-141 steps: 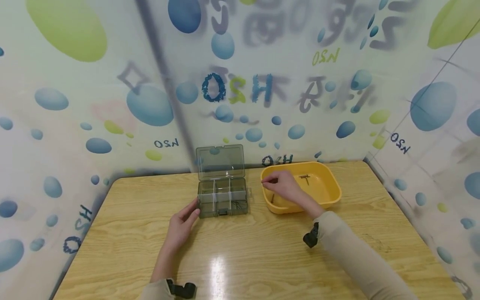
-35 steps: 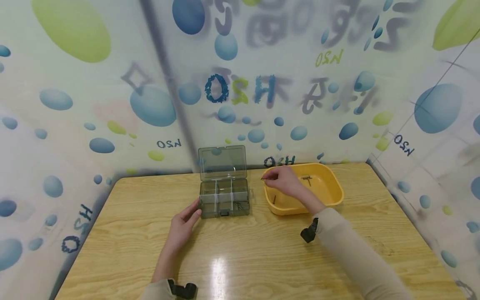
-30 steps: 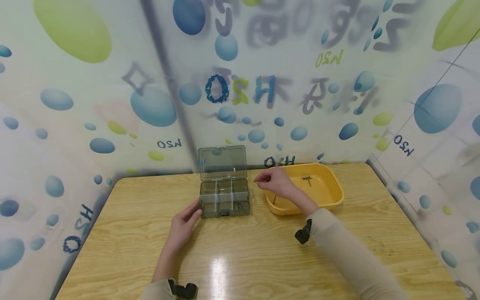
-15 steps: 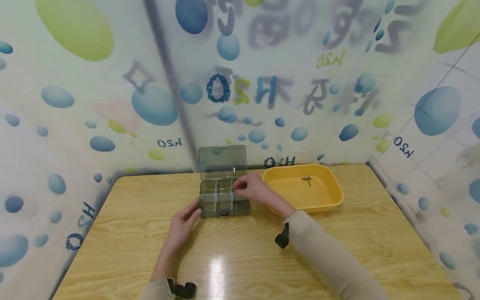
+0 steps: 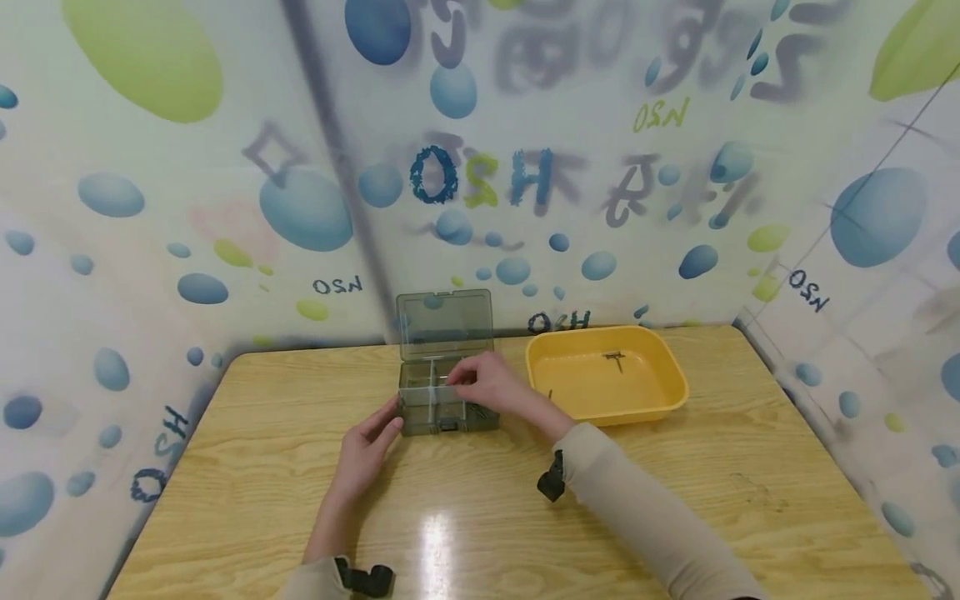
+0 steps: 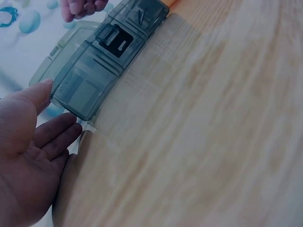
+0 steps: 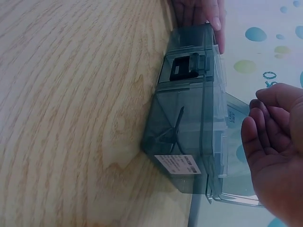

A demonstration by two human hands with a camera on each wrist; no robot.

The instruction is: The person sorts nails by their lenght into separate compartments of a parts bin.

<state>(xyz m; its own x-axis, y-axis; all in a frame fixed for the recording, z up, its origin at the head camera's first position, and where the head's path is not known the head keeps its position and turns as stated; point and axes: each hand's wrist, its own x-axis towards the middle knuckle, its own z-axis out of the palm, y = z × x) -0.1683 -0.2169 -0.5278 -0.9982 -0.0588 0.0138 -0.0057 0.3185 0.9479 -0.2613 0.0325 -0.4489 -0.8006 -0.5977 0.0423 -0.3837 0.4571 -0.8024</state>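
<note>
A translucent grey-green compartment box (image 5: pixel 448 417) stands on the table with its lid (image 5: pixel 444 323) raised. My left hand (image 5: pixel 362 454) rests against its left end, fingers and thumb touching the wall. Over the rear middle compartment is my right hand (image 5: pixel 487 382), thumb and fingertips close together and low in the box. I cannot tell whether a small piece is between those fingertips. Dark thin pointed metal pieces (image 7: pixel 176 127) lie in the front right compartment, seen through the wall in the right wrist view.
To the right of the box stands a yellow tray (image 5: pixel 667 396). Several dark thin screw-like pieces (image 5: pixel 615 358) lie at its back, and another piece (image 5: pixel 550 394) is near its left wall. A patterned wall covering (image 5: pixel 660 275) hangs behind the wooden table (image 5: pixel 315 375).
My right hand pinched a small brass-coloured piece over the yellow tray, then moved left to the box and on to its rear middle compartment. The left hand has stayed at the box.
</note>
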